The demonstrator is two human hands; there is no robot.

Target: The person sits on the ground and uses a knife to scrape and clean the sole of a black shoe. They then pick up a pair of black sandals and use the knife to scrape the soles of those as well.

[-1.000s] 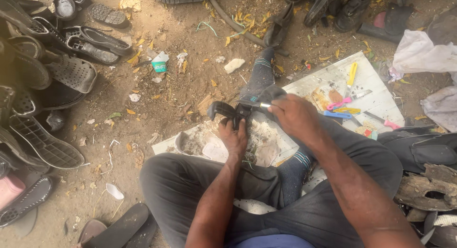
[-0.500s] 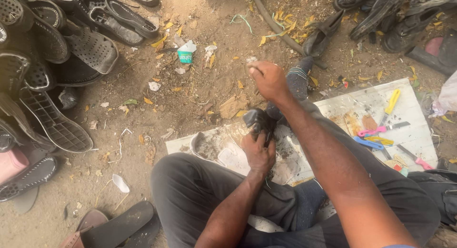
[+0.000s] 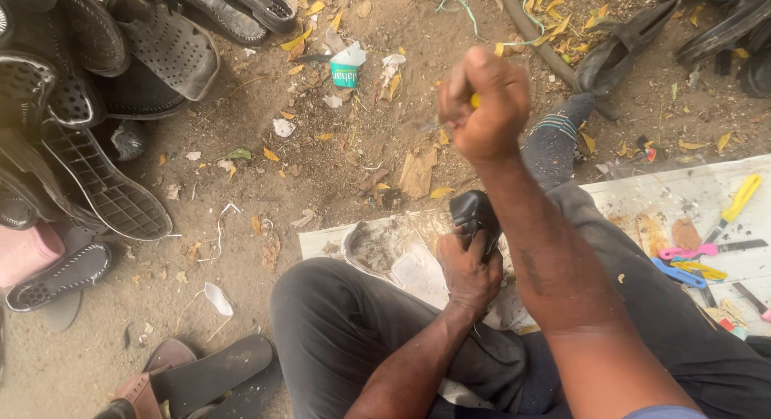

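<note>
My right hand point(image 3: 484, 106) is up high in a tight fist around something with a yellow bit poking out, probably a small tool handle point(image 3: 475, 101), though I can't tell what's on the business end. My left hand point(image 3: 470, 268) is clamped on the dark shoe piece point(image 3: 474, 212), pinning it against my knee just above the white board point(image 3: 626, 202).

The worry is that the fist sits straight above those left fingers. If it drops a bit off line, it'll catch my knuckles instead of the shoe. The piece could also roll under my grip, since it's rounded and only held from one side.

The shoe piece itself looks black, scuffed and dusty, curved like a heel or toe end. The yellow-handled cutter point(image 3: 739, 198) lies far right on the board.
</note>
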